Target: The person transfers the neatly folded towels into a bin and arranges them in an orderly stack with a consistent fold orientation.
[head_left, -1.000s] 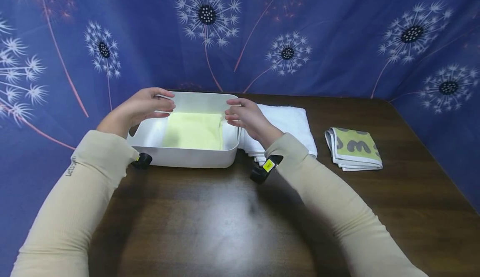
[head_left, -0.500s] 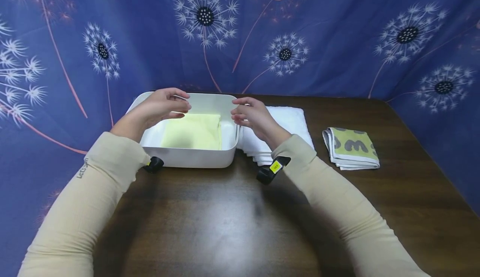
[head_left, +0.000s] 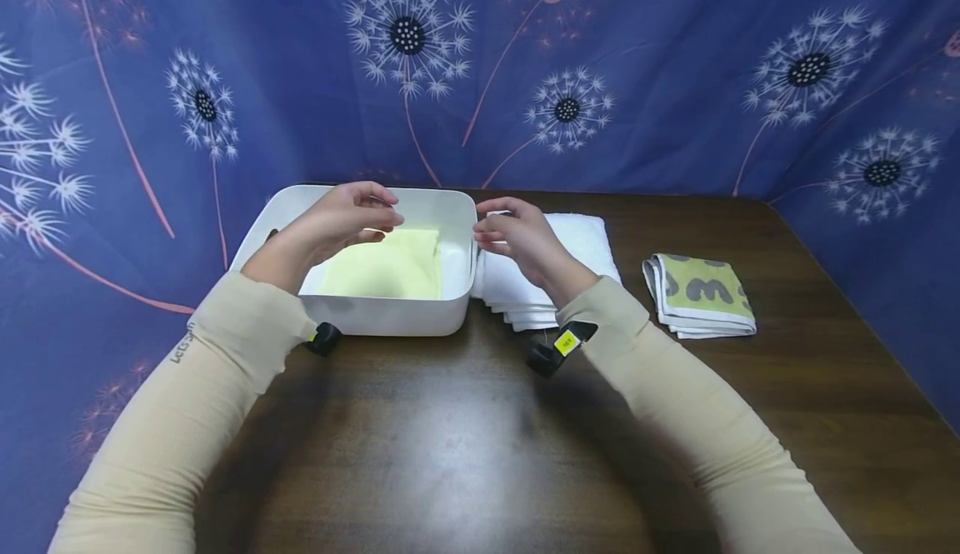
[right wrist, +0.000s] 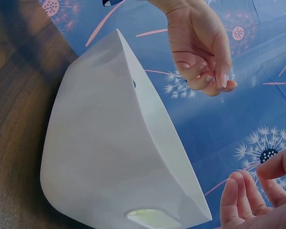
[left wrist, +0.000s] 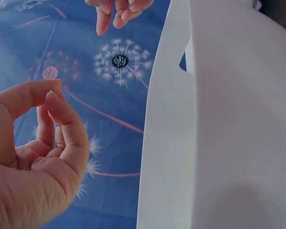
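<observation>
A white plastic bin (head_left: 382, 317) with a handle cut-out stands at the back left of the table. Flat inside it lies a folded pale yellow cloth (head_left: 386, 269). My left hand (head_left: 337, 225) hovers over the bin with fingers loosely curled; the left wrist view shows its thumb (left wrist: 66, 114) near the index fingertip and nothing between them. Beside the bin's right rim, my right hand (head_left: 528, 246) hangs above folded white towels (head_left: 588, 246), fingers loosely bent and bare. The right wrist view also shows both hands above the bin's rim.
A folded yellow-and-grey patterned towel (head_left: 705, 294) with white edges lies at the right on the dark wooden table (head_left: 450, 421). Behind the table hangs a blue dandelion-print curtain (head_left: 480, 62). Each wrist wears a black camera, the right one (head_left: 551, 352) low over the tabletop.
Both hands have drifted to the right, the left from the bin's left side to over its middle, the right past the bin's right rim. The yellow cloth stays in the bin.
</observation>
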Tool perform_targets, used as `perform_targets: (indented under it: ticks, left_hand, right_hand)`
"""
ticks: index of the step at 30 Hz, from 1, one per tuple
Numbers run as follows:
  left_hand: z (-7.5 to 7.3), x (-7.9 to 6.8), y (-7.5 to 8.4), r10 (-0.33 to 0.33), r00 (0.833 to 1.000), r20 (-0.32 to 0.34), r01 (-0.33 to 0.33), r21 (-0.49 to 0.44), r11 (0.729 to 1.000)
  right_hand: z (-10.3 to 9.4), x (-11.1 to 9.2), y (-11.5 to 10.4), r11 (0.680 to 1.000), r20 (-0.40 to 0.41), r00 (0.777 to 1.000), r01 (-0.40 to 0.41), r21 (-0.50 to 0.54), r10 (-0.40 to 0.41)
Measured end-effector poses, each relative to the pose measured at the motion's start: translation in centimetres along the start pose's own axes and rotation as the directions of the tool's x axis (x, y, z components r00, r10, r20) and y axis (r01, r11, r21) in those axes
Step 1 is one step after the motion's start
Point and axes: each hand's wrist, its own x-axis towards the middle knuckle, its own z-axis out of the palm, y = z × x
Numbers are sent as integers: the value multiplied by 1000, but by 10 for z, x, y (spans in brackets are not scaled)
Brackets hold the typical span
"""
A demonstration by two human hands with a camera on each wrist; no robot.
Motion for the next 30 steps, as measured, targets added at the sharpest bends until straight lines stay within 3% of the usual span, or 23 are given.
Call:
perform_targets:
  ticks: [14,30]
  left_hand:
    - [22,1,0,31,999,37,-30,-26,999]
    - [51,0,2,76,988,138,-56,-147,988]
  right_hand:
    - [-11,-13,4,998,14,999,51,28,-51]
    - [-32,-32,6,998,8,998,63,16,-63]
